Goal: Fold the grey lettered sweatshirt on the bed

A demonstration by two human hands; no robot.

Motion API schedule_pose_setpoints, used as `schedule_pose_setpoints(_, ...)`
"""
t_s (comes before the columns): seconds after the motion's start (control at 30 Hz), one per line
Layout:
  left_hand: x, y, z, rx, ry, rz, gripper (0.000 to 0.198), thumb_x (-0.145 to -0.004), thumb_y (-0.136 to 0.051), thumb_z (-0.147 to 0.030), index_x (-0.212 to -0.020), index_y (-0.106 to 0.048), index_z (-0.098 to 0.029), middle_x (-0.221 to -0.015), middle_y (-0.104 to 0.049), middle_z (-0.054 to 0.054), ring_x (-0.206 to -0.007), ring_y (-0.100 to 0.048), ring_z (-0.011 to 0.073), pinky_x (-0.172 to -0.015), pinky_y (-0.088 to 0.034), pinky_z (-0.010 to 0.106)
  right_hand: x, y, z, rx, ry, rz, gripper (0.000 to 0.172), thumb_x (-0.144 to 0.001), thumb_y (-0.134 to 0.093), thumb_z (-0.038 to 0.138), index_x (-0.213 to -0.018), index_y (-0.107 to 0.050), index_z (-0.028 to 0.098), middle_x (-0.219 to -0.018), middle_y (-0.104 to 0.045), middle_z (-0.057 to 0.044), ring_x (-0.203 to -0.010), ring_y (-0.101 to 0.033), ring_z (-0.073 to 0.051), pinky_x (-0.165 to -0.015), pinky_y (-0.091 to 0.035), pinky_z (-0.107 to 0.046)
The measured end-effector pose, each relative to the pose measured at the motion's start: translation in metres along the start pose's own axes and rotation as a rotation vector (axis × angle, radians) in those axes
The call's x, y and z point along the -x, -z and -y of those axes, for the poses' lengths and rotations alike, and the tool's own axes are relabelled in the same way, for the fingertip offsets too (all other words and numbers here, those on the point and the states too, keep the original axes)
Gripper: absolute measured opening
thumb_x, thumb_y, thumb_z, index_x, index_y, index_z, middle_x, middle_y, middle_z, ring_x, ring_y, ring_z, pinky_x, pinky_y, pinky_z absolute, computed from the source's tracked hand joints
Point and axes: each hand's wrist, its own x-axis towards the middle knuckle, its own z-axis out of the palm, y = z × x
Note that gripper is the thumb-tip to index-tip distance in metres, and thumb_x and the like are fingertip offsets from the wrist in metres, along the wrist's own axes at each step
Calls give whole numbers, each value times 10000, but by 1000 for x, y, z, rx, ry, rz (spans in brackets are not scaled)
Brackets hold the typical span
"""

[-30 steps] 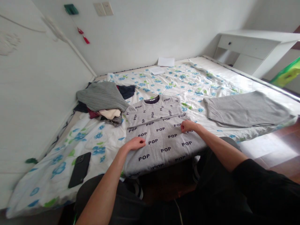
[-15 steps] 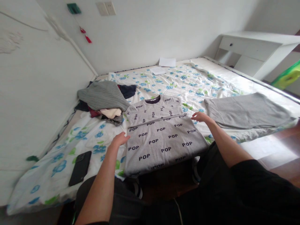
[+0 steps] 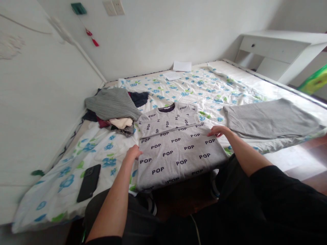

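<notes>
A grey sweater printed with "POP" (image 3: 176,149) lies folded on the flowered bedsheet (image 3: 107,160), its lower part hanging over the bed's near edge. My left hand (image 3: 133,153) is at the sweater's left edge, fingers curled onto the fabric. At the right edge my right hand (image 3: 218,131) has its fingers closed on the cloth near the fold line. Both forearms reach in from below.
A pile of clothes topped by a grey knit (image 3: 112,105) sits left of the sweater. Another grey knit garment (image 3: 268,117) lies spread at the right. A black phone (image 3: 89,182) rests on the sheet at the near left. Papers (image 3: 178,69) lie by the wall, and a white desk (image 3: 278,47) stands at the right.
Both hands left the top of the sweater and moved outward to its left and right edges, where their fingers have now closed on the fabric.
</notes>
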Motion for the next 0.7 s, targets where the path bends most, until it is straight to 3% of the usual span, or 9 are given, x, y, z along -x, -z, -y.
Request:
schedule_pose_setpoints(0.13, 1, -6, 5, -46, 1, 0, 528, -901, -874, -358, -1376, -739, -171, -1356, -850, 235, -1268, -827, 392, -979, -625, 365, -10, -3, -5, -5, -98, 71, 299, -900, -956, 346, -884, -715, 170, -836, -723, -61, -727, -674, -189, -685, -635, -330)
schedule_pose_setpoints(0.23, 4, -9, 4, -70, -28, -63, 650, -918, -849, -357, -1513, -665, -172, -1454, -801, 251, -1304, -804, 405, -1040, -611, 397, -11, -3, -3, -38, -123, 68, 321, -882, -978, 336, -872, -704, 168, -832, -715, -62, -716, -673, -191, -676, -627, -326)
schedule_pose_setpoints(0.37, 7, -7, -5, -46, -190, -139, 705, -924, -809, -331, -1598, -644, -203, -1556, -739, 210, -1414, -723, 377, -1193, -544, 412, -5, 1, 2, -97, -111, 49, 321, -960, -945, 381, -886, -708, 178, -814, -693, -53, -744, -677, -169, -718, -625, -287)
schedule_pose_setpoints(0.53, 9, -7, -19, 110, -518, 22, 569, -924, -769, -304, -1491, -768, -252, -1461, -787, 111, -1336, -730, 305, -1223, -540, 413, -4, 4, 5, -133, -37, 17, 292, -948, -945, 302, -862, -691, 187, -815, -683, -37, -759, -677, -172, -670, -639, -264)
schedule_pose_setpoints(0.6, 9, -8, -20, 115, -556, 80, 598, -902, -772, -281, -1500, -778, -253, -1427, -799, 103, -1268, -754, 291, -1186, -561, 399, -6, 4, 4, -141, -55, 35, 294, -905, -972, 251, -856, -690, 183, -798, -685, -28, -741, -680, -168, -659, -649, -262)
schedule_pose_setpoints(0.7, 10, -6, -17, 95, -485, 137, 643, -882, -772, -260, -1525, -774, -245, -1309, -832, 90, -1150, -787, 286, -1078, -606, 375, -7, 5, 3, -129, -116, 50, 299, -880, -985, 214, -857, -691, 170, -735, -665, -8, -681, -663, -155, -638, -660, -273)
